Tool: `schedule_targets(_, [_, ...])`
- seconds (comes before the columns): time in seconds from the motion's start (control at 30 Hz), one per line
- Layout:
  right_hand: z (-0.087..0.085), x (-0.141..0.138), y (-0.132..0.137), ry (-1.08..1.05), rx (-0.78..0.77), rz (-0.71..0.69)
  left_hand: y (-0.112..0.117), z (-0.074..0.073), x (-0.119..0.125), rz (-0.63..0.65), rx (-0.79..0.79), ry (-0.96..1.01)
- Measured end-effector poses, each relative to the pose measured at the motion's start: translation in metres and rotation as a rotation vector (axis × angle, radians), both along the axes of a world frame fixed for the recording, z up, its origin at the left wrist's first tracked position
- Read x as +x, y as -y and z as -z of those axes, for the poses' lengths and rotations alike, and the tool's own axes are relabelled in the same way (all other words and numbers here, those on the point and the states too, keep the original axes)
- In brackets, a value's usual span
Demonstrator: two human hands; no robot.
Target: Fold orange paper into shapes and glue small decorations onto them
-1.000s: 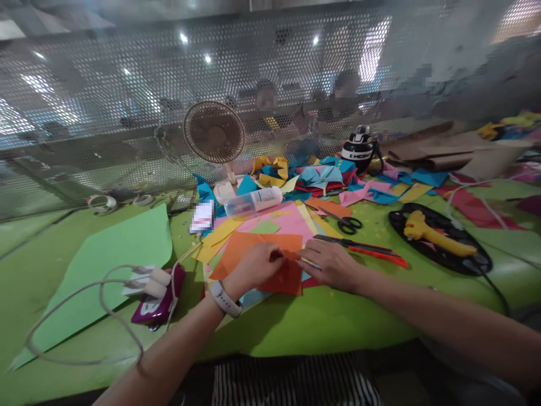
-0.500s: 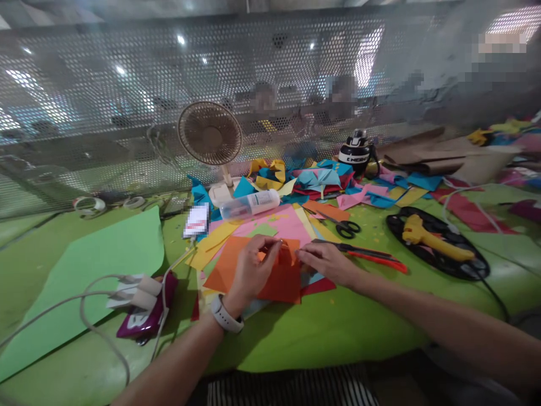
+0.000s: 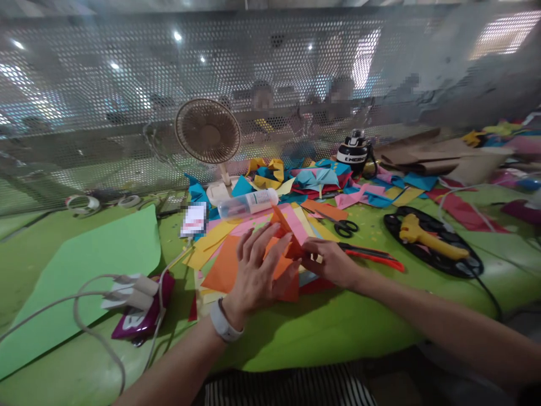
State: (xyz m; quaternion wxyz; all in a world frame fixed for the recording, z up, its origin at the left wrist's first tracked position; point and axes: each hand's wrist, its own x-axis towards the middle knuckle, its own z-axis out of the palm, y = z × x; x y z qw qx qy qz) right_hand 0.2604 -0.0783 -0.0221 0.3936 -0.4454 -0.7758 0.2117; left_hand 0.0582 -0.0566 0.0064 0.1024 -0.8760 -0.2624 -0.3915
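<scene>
Head view: right hand (image 3: 333,262) pinches orange paper (image 3: 286,225); left hand (image 3: 257,276), spread open, hides part of it.

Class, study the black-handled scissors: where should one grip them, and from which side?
Probably best by the black finger loops, with the right hand approaching from the near right: the scissors lie with loops rightward and blades pointing left and away.
</scene>
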Motion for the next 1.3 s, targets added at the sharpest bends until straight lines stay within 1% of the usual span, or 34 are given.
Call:
schedule_targets(0.13, [0.008, 0.001, -0.004, 0.095, 0.167, 0.006, 0.000, 0.008, 0.002, -0.011, 0.310, -0.064])
schedule_targets(0.2, [0.009, 0.002, -0.005, 0.134, 0.222, 0.006, 0.001, 0.012, 0.001, -0.015, 0.416, -0.088])
schedule_targets(0.27, [0.008, 0.003, -0.004, 0.175, 0.222, -0.002, 0.001, 0.016, -0.001, 0.035, 0.494, -0.108])
schedule_targets(0.33, [0.005, 0.004, -0.003, 0.209, 0.205, -0.002, 0.002, 0.018, -0.003, 0.134, 0.558, -0.122])
schedule_targets(0.37, [0.005, 0.004, -0.002, 0.220, 0.208, -0.006, 0.002, 0.018, -0.003, 0.158, 0.564, -0.137])
schedule_targets(0.4, [0.004, 0.005, -0.002, 0.229, 0.222, -0.009, 0.002, 0.017, -0.003, 0.146, 0.547, -0.156])
schedule_targets(0.5, [0.005, 0.008, -0.003, 0.256, 0.249, -0.007, 0.000, 0.011, 0.002, -0.028, 0.405, -0.182])
schedule_targets(0.53, [0.005, 0.009, -0.004, 0.243, 0.251, 0.002, -0.001, 0.008, 0.004, -0.068, 0.355, -0.171])
schedule_targets(0.6, [0.004, 0.011, -0.005, 0.165, 0.234, 0.005, -0.002, 0.003, 0.006, -0.085, 0.262, -0.131])
schedule_targets(0.7, [-0.001, 0.013, -0.005, -0.031, 0.176, -0.025, -0.001, -0.002, 0.005, -0.036, 0.085, -0.099])
schedule_targets(0.83, [-0.008, 0.014, -0.003, -0.185, 0.042, -0.057, -0.001, -0.003, 0.001, 0.099, -0.259, -0.056])
schedule_targets(0.87, [-0.010, 0.013, -0.002, -0.199, 0.036, -0.057, -0.001, -0.002, 0.001, 0.135, -0.350, -0.037])
schedule_targets(0.93, [-0.013, 0.013, -0.001, -0.214, 0.072, -0.041, -0.001, -0.002, 0.001, 0.193, -0.528, 0.016])
schedule_targets(1.03, [-0.017, 0.012, 0.001, -0.260, 0.127, -0.039, 0.001, -0.003, 0.003, 0.235, -0.802, 0.130])
schedule_targets(1.1, [-0.017, 0.011, 0.002, -0.313, 0.073, -0.080, 0.002, -0.003, 0.004, 0.266, -0.966, 0.199])
schedule_targets(1.17, [-0.015, 0.010, 0.002, -0.360, -0.011, -0.096, 0.003, -0.002, 0.004, 0.288, -1.074, 0.234])
schedule_targets(1.23, [-0.013, 0.010, 0.001, -0.385, -0.064, -0.077, 0.003, -0.002, 0.004, 0.296, -1.120, 0.251])
schedule_targets(1.3, [-0.011, 0.010, 0.000, -0.396, -0.085, -0.067, 0.004, -0.003, 0.005, 0.307, -1.145, 0.252])
